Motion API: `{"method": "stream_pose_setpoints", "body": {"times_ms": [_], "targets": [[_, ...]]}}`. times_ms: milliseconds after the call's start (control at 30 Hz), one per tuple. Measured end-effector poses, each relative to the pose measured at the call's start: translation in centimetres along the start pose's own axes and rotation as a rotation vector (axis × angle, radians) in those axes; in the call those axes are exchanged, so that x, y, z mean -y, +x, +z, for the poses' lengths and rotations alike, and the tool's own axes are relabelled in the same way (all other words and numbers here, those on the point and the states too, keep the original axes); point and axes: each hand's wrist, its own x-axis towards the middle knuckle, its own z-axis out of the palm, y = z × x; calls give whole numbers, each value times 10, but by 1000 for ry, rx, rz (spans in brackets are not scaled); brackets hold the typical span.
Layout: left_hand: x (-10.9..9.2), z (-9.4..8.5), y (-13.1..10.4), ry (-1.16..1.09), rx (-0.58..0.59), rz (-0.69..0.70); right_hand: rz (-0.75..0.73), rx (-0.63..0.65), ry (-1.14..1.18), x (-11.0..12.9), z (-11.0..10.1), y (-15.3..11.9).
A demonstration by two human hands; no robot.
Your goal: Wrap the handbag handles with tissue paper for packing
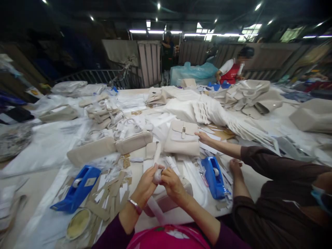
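Note:
Close in front of me, my left hand [147, 180] and my right hand [172, 184] meet around a small whitish wrapped piece [157, 175]. The fingers of both hands are pinched on it, and a pale strip [157, 154] rises above them. Below my hands a beige bag [166, 202] lies near the table's front edge, partly hidden by my forearms, with a white strip [155, 210] hanging over it. Beyond my hands stands a beige flap bag [181, 140] with a metal buckle, touched by another person's hand.
Blue tape dispensers lie at left [77, 188] and right [214, 178]. A round container [78, 224] sits front left among cardboard strips. A person [280, 186] in dark sleeves is at right. Bags and white foam sheets [207, 107] cover the far side; a person [232, 71] wears a red apron.

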Motion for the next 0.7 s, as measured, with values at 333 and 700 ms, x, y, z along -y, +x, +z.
{"method": "stream_pose_setpoints", "body": {"times_ms": [333, 700], "targets": [[3, -13, 4, -55, -18, -53, 41, 34, 72, -11, 15, -3], [12, -11, 4, 149, -327, 168, 131, -5, -13, -11, 41, -3]]}}
